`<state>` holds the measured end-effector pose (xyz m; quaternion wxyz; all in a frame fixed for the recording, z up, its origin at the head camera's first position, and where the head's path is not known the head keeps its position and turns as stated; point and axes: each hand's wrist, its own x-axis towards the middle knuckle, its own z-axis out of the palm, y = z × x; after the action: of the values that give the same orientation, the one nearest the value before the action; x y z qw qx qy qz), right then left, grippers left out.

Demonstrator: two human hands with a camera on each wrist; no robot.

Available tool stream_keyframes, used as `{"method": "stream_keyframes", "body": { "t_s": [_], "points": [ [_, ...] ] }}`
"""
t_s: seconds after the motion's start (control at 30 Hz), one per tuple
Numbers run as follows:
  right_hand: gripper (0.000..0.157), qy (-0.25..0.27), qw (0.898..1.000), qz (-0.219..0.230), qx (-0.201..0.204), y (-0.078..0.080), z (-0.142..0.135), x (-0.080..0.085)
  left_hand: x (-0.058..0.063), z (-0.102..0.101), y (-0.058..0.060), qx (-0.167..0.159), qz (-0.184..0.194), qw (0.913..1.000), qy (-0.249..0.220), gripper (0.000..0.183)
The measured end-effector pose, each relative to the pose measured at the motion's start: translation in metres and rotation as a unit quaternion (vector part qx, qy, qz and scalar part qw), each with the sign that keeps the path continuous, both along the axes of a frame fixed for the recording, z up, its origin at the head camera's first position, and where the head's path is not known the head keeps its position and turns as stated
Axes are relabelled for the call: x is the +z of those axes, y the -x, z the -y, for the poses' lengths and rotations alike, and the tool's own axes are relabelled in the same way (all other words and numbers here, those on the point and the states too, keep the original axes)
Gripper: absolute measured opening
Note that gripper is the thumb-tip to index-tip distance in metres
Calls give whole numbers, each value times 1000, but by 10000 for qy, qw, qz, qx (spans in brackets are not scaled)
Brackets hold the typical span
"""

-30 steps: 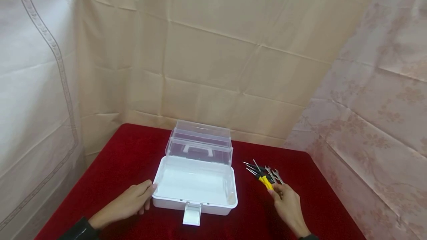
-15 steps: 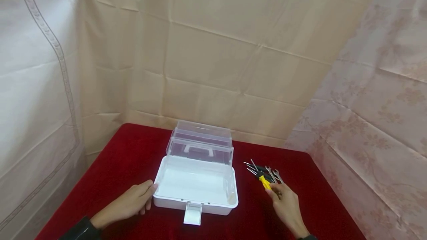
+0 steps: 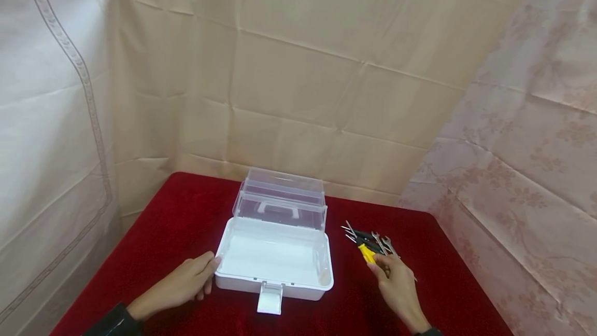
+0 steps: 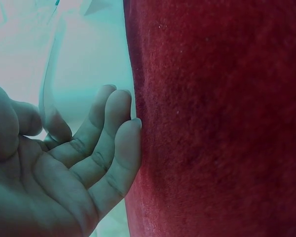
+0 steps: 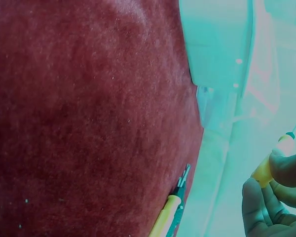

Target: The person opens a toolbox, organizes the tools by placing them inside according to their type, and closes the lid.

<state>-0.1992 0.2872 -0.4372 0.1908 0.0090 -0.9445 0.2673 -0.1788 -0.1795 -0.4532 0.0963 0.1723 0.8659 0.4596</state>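
Note:
In the head view, my left hand holds the left rim of a white plastic toolbox, thumb over the edge. The left wrist view shows its other fingers loosely bent along the outer wall. My right hand pinches a yellow-handled screwdriver between thumb and fingers, its shaft pointing away and up to the left. Behind it lie several dark-handled tools and open-ended wrenches, partly covered by the hand. The right wrist view shows another yellow handle on the cloth.
The toolbox's clear lid, with a white handle, is tilted back behind the box. Its latch hangs down in front. A red cloth covers the table; beige sheeting hangs behind, with patterned sheeting at the right.
My right hand has shifted slightly left with the screwdriver, drawing it apart from the other tools. The left hand and toolbox have stayed in place.

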Motion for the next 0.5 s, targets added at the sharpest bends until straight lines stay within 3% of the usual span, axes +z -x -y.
{"method": "stream_keyframes", "body": {
  "t_s": [0.5],
  "points": [
    [15,-25,9995,-117,302,-4,9,6,0,-2,-1,57,-77,9999,-49,38]
  ]
}}
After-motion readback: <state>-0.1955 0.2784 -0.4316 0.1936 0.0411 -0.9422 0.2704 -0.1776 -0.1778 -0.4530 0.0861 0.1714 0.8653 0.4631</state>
